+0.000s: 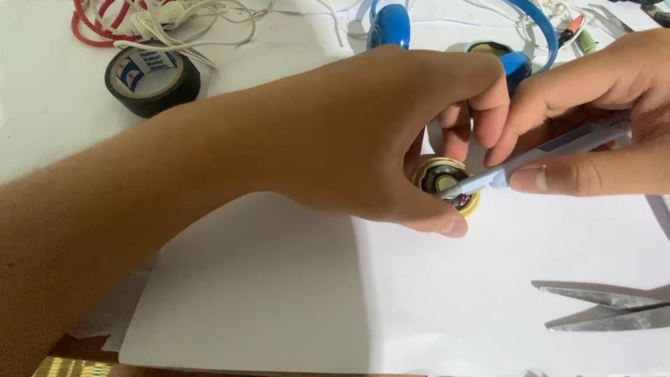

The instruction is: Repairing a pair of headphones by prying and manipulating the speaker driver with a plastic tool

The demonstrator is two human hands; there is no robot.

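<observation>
My left hand [377,132] reaches across from the left and pinches a small round speaker driver [445,183], yellowish rim with a dark centre, against the white paper [279,293]. My right hand [600,119] comes in from the right and grips a thin pale blue-grey tool [537,155] like a pen. The tool's tip touches the driver's face near its right edge. The blue headphones [520,63] lie just behind both hands, partly hidden by them.
A roll of black tape [152,78] sits at the upper left beside tangled white and red cables [160,21]. Metal scissors [614,306] lie at the lower right edge. Brown cardboard shows at the bottom left corner.
</observation>
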